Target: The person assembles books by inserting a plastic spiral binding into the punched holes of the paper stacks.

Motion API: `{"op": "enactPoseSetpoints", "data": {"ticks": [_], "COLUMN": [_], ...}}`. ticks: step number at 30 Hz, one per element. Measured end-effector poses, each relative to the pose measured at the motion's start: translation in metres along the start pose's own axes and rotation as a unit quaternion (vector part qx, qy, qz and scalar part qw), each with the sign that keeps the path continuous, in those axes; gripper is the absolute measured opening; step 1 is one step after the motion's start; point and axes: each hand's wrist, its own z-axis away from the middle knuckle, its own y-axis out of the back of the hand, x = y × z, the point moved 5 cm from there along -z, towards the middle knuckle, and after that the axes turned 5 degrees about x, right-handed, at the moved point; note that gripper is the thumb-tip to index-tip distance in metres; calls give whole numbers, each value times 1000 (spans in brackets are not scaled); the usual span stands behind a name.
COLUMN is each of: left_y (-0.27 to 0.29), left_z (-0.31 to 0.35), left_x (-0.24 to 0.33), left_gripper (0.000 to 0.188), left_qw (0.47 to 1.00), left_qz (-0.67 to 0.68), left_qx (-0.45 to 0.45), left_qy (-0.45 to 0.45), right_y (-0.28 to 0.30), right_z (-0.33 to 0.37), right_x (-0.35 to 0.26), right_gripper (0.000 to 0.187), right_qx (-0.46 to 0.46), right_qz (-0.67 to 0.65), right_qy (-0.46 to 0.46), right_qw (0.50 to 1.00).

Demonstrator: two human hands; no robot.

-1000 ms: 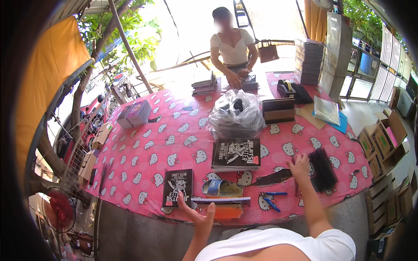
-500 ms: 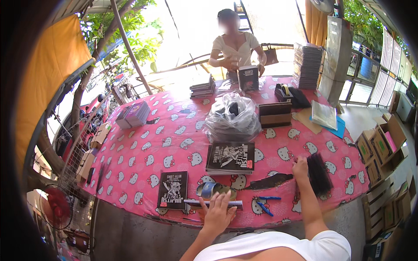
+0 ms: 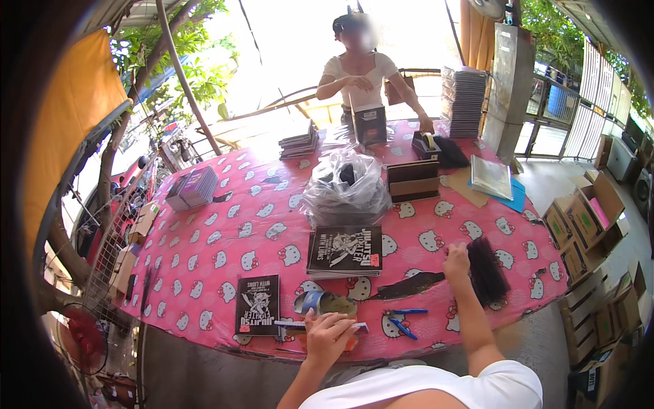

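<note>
My left hand [image 3: 328, 335] is closed over a thin book [image 3: 294, 325], its pale edge facing up near the table's front edge. My right hand [image 3: 457, 262] is pinched beside a bundle of thin black strands [image 3: 488, 271]; anything between the fingertips is too small to make out. A round thing with a blue band [image 3: 310, 302], perhaps a tape roll, lies just beyond my left hand. Between my hands rest blue-handled pliers [image 3: 403, 323]. One black-covered book [image 3: 257, 305] lies left of my left hand, and a stack of similar books [image 3: 345, 251] sits farther back.
A clear plastic bag [image 3: 346, 187] and a brown box [image 3: 413, 180] stand mid-table. Across it, a co-worker [image 3: 361, 75] reaches toward a tape dispenser [image 3: 426, 144] near a tall stack [image 3: 467, 102]. Purple books [image 3: 193, 188] lie left; cartons [image 3: 586, 215] stand right, off the table.
The whole view has shifted slightly. My left fingers have drawn in over the book. The co-worker's hand has gone from the upright book to the tape dispenser. My right hand stays by the black bundle.
</note>
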Motion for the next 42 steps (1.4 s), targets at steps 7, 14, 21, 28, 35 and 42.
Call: {"op": "enactPoseSetpoints", "data": {"ticks": [7, 14, 21, 28, 35, 42], "left_y": [-4, 2, 2, 0, -1, -2], "left_z": [-3, 0, 0, 0, 1, 4], "left_x": [5, 5, 8, 2, 4, 1], "left_gripper": [14, 14, 16, 16, 16, 16], "left_qw": [1000, 1000, 1000, 999, 999, 998], "left_qz": [21, 11, 11, 24, 37, 25], "left_qx": [-12, 2, 8, 25, 35, 57], "left_qy": [-13, -14, -23, 0, 12, 6], "right_y": [15, 63, 60, 58, 61, 82], "right_z": [18, 129, 141, 132, 134, 142], "right_x": [-25, -146, -153, -162, -163, -167], "right_gripper": [22, 16, 17, 16, 13, 14], "right_qx": [-27, -288, -319, -428, -455, -242], "right_qz": [38, -485, -523, -505, -350, -426], "right_qy": [80, 104, 65, 170, 200, 305], "right_qw": [996, 819, 788, 730, 794, 817]}}
